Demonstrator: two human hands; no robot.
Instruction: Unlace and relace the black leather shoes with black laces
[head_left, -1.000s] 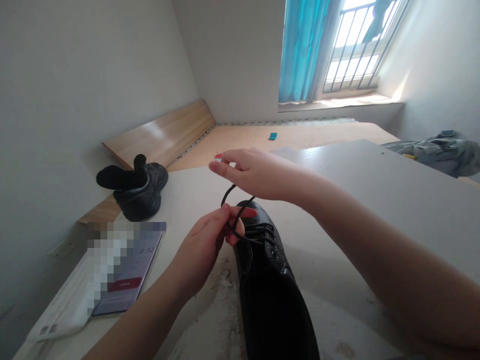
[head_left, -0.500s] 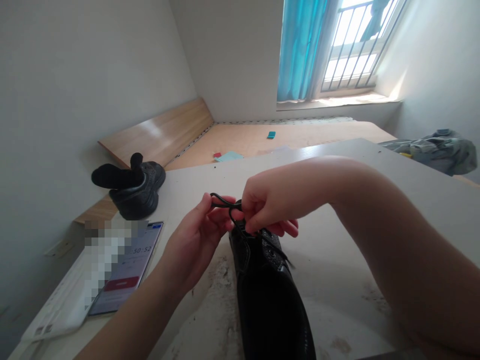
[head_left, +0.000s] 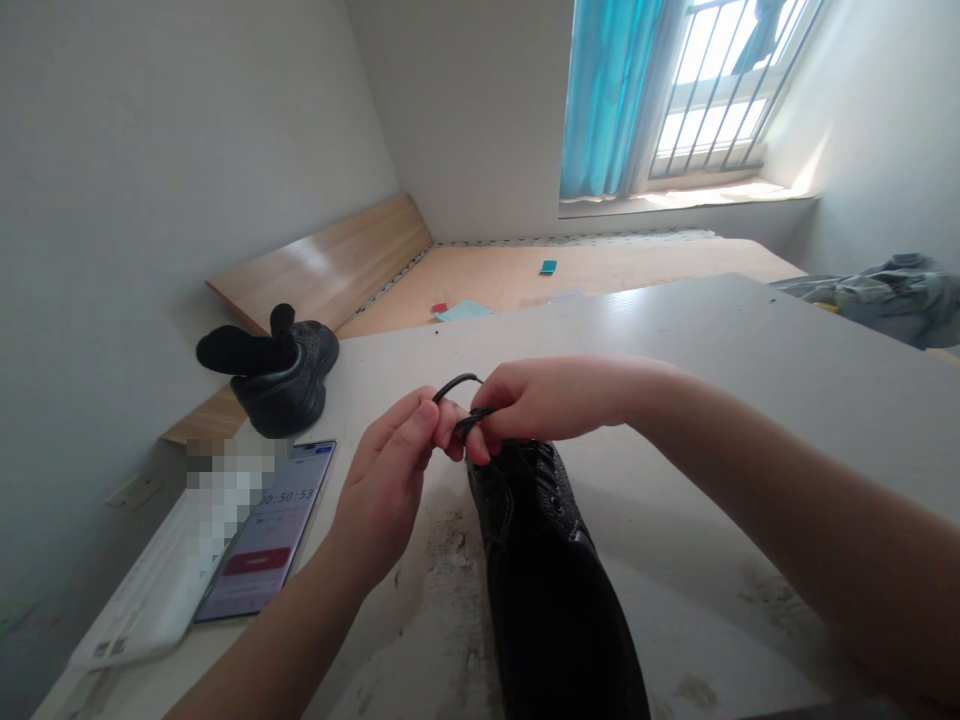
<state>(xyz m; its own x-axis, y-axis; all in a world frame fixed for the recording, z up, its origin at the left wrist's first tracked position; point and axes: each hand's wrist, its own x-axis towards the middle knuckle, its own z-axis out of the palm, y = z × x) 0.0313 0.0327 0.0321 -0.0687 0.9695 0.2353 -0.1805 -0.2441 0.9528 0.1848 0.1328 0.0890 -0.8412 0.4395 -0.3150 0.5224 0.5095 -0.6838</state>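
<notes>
A black leather shoe (head_left: 551, 570) stands on the white table, its toe pointing towards me. Above its eyelets, a black shoelace (head_left: 457, 381) arches between my two hands. My left hand (head_left: 401, 460) pinches the lace between thumb and fingers, just left of the shoe's opening. From the right, my right hand (head_left: 536, 405) reaches over the shoe with its fingers closed on bunched lace. The two sets of fingertips nearly meet, and the exact loops between them are partly hidden.
Another black shoe (head_left: 281, 395) with a dark sock (head_left: 240, 352) in it stands at the table's far left. A phone (head_left: 266, 535) showing a timer lies nearer me, beside a white box (head_left: 142, 590). Clothes (head_left: 892, 300) lie beyond the table at right.
My right hand has lowered and its wrist has flattened. The lace loop by my left fingers has become a wider arch between both hands. The view has shifted slightly.
</notes>
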